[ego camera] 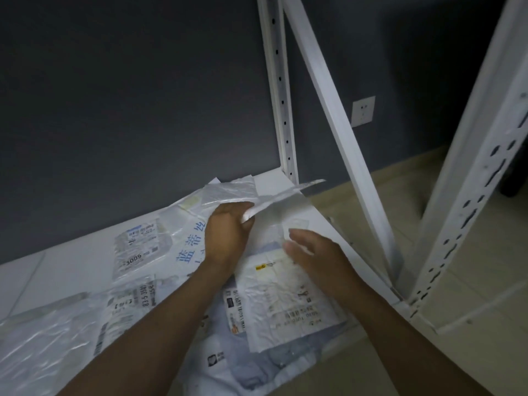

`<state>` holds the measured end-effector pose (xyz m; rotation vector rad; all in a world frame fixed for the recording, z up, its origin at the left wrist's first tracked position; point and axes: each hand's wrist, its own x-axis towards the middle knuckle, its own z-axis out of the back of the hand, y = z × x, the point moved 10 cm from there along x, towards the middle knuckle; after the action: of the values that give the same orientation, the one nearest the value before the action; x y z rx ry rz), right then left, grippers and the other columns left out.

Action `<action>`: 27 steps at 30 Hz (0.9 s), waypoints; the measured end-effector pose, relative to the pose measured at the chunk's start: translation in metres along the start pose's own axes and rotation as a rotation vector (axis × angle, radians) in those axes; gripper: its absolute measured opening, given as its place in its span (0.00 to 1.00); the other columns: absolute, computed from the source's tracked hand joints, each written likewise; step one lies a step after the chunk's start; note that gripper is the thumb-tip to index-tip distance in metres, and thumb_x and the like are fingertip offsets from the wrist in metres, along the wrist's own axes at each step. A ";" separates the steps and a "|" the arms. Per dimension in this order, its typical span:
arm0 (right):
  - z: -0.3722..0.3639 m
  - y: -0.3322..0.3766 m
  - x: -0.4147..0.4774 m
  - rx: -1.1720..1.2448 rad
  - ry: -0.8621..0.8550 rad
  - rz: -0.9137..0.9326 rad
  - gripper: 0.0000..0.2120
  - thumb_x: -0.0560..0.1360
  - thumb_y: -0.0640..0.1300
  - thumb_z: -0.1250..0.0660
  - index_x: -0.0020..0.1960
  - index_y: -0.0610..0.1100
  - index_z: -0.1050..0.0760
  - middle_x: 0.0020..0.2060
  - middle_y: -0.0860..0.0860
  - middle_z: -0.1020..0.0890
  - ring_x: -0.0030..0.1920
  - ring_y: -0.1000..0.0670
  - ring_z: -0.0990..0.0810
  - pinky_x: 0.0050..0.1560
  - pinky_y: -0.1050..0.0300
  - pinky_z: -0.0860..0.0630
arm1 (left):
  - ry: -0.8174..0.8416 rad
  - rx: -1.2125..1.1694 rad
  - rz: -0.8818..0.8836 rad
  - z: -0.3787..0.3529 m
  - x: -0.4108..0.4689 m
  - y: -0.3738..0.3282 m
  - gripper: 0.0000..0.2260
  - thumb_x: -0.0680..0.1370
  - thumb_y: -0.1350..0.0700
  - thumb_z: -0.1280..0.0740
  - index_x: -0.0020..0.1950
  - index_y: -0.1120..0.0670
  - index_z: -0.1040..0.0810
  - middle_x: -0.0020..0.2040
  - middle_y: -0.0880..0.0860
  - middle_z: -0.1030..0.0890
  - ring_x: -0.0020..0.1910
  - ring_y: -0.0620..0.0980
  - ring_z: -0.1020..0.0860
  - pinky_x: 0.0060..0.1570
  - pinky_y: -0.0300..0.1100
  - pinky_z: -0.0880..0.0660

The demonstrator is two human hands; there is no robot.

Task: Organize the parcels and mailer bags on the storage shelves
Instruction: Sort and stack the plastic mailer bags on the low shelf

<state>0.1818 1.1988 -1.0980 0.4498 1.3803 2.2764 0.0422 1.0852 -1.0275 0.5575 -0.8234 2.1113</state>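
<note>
Here the left hand [228, 232] pinches the far edge of a white mailer bag [285, 298], which lies at the right end of the low shelf [43, 270] on top of other bags, its far corner lifted and folded over. The right hand [314, 252] hangs over the bag's middle, fingers relaxed and gripping nothing; whether it touches is unclear. To do this well, I judge, lower the lifted edge flat, smooth the slippery plastic with the right palm, leave the label facing up, and square the bag beside the blue-lettered bag [191, 244], away from the shelf's open right side
</note>
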 end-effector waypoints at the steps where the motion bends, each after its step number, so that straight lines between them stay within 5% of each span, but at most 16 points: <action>1: 0.002 0.003 -0.002 0.146 -0.012 -0.049 0.23 0.77 0.56 0.36 0.69 0.49 0.29 0.61 0.58 0.24 0.61 0.56 0.25 0.61 0.62 0.32 | -0.032 -0.026 -0.050 0.009 -0.009 -0.010 0.09 0.71 0.60 0.29 0.51 0.56 0.15 0.48 0.56 0.15 0.48 0.55 0.18 0.53 0.42 0.27; 4: -0.011 0.012 -0.010 0.669 0.050 -0.151 0.24 0.73 0.58 0.34 0.65 0.48 0.27 0.57 0.54 0.19 0.56 0.53 0.19 0.58 0.54 0.23 | -0.039 -0.070 -0.296 0.018 -0.036 -0.045 0.13 0.72 0.56 0.30 0.55 0.57 0.17 0.54 0.54 0.16 0.54 0.53 0.20 0.57 0.44 0.26; 9: 0.016 0.005 -0.019 1.008 -0.196 -0.214 0.14 0.77 0.34 0.36 0.62 0.42 0.26 0.56 0.44 0.18 0.55 0.43 0.19 0.58 0.42 0.23 | 0.161 -0.098 -0.478 0.011 -0.068 -0.071 0.21 0.73 0.46 0.32 0.63 0.54 0.21 0.63 0.53 0.21 0.63 0.52 0.24 0.64 0.46 0.30; 15: 0.038 -0.017 -0.037 0.721 -0.102 -0.324 0.12 0.75 0.30 0.34 0.56 0.41 0.23 0.55 0.43 0.18 0.52 0.43 0.19 0.55 0.45 0.22 | 0.431 -0.035 0.034 0.004 -0.084 -0.025 0.31 0.73 0.42 0.29 0.72 0.52 0.30 0.70 0.54 0.28 0.69 0.54 0.31 0.69 0.44 0.36; 18: 0.038 -0.022 -0.041 0.490 0.003 -0.338 0.11 0.76 0.34 0.32 0.57 0.43 0.23 0.53 0.45 0.18 0.47 0.48 0.18 0.44 0.57 0.22 | 0.625 0.180 0.073 -0.007 -0.105 -0.009 0.35 0.73 0.39 0.34 0.76 0.51 0.38 0.75 0.56 0.35 0.74 0.53 0.37 0.70 0.42 0.40; 22: 0.033 -0.026 -0.039 0.228 0.133 -0.261 0.10 0.74 0.35 0.30 0.53 0.46 0.22 0.54 0.46 0.17 0.50 0.49 0.18 0.54 0.53 0.22 | 0.783 0.165 0.160 -0.013 -0.132 0.006 0.31 0.76 0.39 0.35 0.75 0.49 0.36 0.76 0.54 0.37 0.75 0.49 0.40 0.70 0.39 0.42; 25: 0.036 -0.023 -0.033 -0.195 0.064 -0.165 0.22 0.70 0.43 0.25 0.61 0.48 0.28 0.55 0.57 0.21 0.53 0.50 0.20 0.55 0.54 0.25 | 0.638 0.029 0.268 0.001 -0.124 0.013 0.22 0.76 0.44 0.31 0.67 0.51 0.24 0.68 0.52 0.26 0.66 0.48 0.28 0.60 0.34 0.36; 27: 0.041 -0.014 -0.029 -0.483 -0.045 -0.109 0.34 0.67 0.49 0.23 0.68 0.49 0.35 0.59 0.53 0.23 0.58 0.47 0.23 0.56 0.53 0.26 | 0.435 -0.073 0.364 0.016 -0.109 0.024 0.16 0.76 0.48 0.30 0.61 0.53 0.20 0.59 0.51 0.21 0.56 0.48 0.22 0.52 0.34 0.32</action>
<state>0.2292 1.2196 -1.0932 0.2560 0.7688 2.3845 0.0899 1.0063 -1.0932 -0.1060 -0.7842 2.3942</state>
